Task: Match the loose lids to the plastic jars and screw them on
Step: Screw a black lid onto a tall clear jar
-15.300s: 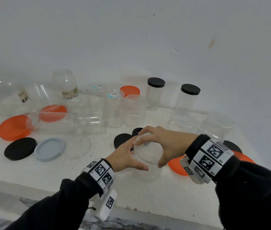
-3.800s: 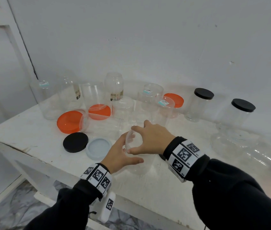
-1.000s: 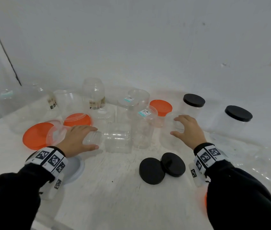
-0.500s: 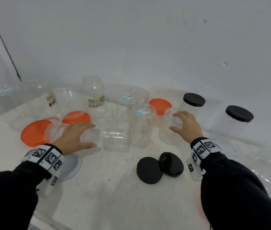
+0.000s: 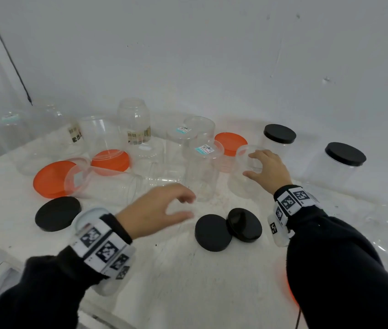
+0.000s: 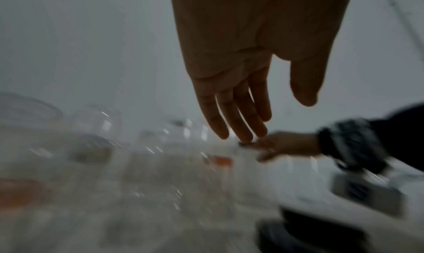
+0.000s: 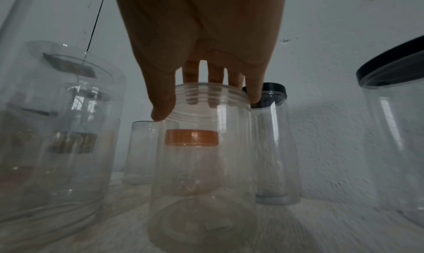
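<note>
right grip (image 5: 267, 170) clasps open jar (image 5: 247, 172) at rim | left grip (image 5: 157, 210) empty, fingers loose, above tabletop (image 5: 176, 269) | two black lids (image 5: 213, 230) between grips

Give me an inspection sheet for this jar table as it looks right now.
Surface: white table, scuffed.
Job's things: two loose black lids overlapping at front centre; third black lid front left; open clear jar upright; two black-capped jars at the wall; orange lids left.
Clutter: more clear jars, one lying on its side.
Grippers: right hand grips the open jar's rim; left hand empty, above the table.
Cables: thin dark line on the wall; nature unclear.
Surroundings: white wall.
</note>
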Demonstrator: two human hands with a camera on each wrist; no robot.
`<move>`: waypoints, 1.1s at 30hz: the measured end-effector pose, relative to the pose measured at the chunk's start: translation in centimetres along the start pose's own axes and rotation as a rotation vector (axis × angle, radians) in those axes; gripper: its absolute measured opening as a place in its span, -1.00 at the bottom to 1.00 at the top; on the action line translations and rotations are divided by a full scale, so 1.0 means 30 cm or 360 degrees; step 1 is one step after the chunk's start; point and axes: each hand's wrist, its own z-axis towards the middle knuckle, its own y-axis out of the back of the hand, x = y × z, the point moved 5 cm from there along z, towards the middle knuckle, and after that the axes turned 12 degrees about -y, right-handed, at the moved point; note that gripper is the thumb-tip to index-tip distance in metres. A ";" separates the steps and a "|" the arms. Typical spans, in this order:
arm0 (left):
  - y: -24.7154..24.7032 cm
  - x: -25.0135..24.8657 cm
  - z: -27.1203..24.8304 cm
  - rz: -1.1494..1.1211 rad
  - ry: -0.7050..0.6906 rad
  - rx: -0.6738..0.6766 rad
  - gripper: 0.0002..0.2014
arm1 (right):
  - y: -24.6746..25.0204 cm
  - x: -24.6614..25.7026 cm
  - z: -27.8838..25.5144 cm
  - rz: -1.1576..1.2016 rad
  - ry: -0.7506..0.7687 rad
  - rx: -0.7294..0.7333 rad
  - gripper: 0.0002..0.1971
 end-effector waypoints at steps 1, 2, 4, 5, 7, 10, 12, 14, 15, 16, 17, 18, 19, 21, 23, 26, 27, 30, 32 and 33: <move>-0.056 -0.015 0.015 0.0007 -0.0007 0.0145 -0.56 | -0.002 0.000 -0.001 0.0009 -0.0002 -0.0001 -0.49; -0.110 -0.022 0.029 0.0030 -0.0001 0.0285 -0.56 | -0.003 -0.002 -0.002 0.0018 -0.0003 -0.0004 -0.50; -0.201 -0.016 0.056 0.0100 0.0050 0.0544 -0.46 | -0.004 -0.004 -0.003 0.0036 0.0002 -0.0012 -0.50; -0.236 -0.009 0.069 0.0150 0.0065 0.0649 -0.38 | -0.005 -0.004 -0.003 0.0043 0.0007 -0.0015 -0.50; -0.289 0.008 0.093 0.0223 0.0069 0.0780 -0.24 | -0.006 -0.007 -0.001 0.0048 0.0010 -0.0018 -0.50; -0.334 0.038 0.116 0.0277 0.0093 0.0855 -0.11 | -0.008 -0.006 -0.001 0.0049 0.0018 -0.0035 -0.50; -0.351 0.051 0.122 0.0316 0.0109 0.0896 -0.08 | -0.009 -0.008 -0.003 0.0058 0.0027 -0.0052 -0.50; -0.360 0.055 0.126 0.0305 0.0122 0.0901 -0.09 | -0.011 -0.009 -0.004 0.0060 0.0030 -0.0050 -0.49; -0.361 0.055 0.129 0.0287 0.0126 0.0883 -0.12 | -0.012 -0.010 -0.004 0.0056 0.0034 -0.0046 -0.49; -0.360 0.054 0.131 0.0270 0.0129 0.0858 -0.15 | -0.012 -0.010 -0.004 0.0052 0.0038 -0.0044 -0.49; -0.357 0.056 0.131 0.0255 0.0138 0.0837 -0.17 | -0.011 -0.011 -0.003 0.0051 0.0039 -0.0044 -0.49; -0.352 0.057 0.129 0.0242 0.0149 0.0820 -0.19 | -0.011 -0.011 -0.003 0.0051 0.0039 -0.0045 -0.49; -0.346 0.059 0.125 0.0227 0.0163 0.0807 -0.19 | -0.010 -0.012 -0.002 0.0050 0.0041 -0.0046 -0.49; -0.331 0.060 0.113 0.0205 0.0179 0.0788 -0.19 | -0.010 -0.013 -0.004 0.0042 0.0046 -0.0053 -0.49; -0.312 0.063 0.095 0.0184 0.0185 0.0751 -0.19 | -0.010 -0.011 -0.006 0.0035 0.0046 -0.0059 -0.49; -0.265 0.071 0.054 0.0141 0.0201 0.0640 -0.19 | -0.011 -0.004 -0.002 0.0013 0.0025 -0.0011 -0.47; -0.244 0.075 0.038 0.0126 0.0201 0.0593 -0.18 | -0.009 -0.001 -0.001 -0.0002 0.0006 0.0020 -0.45; -0.173 0.083 -0.023 0.0049 0.0200 0.0444 -0.15 | 0.012 0.024 -0.015 0.0095 -0.0051 0.0063 -0.42; -0.118 0.083 -0.070 -0.0033 0.0205 0.0319 -0.04 | 0.048 0.067 -0.038 0.0250 -0.0004 -0.0030 -0.45; -0.090 0.084 -0.096 -0.0081 0.0211 0.0234 0.00 | 0.073 0.097 -0.054 0.0312 0.0043 -0.0110 -0.47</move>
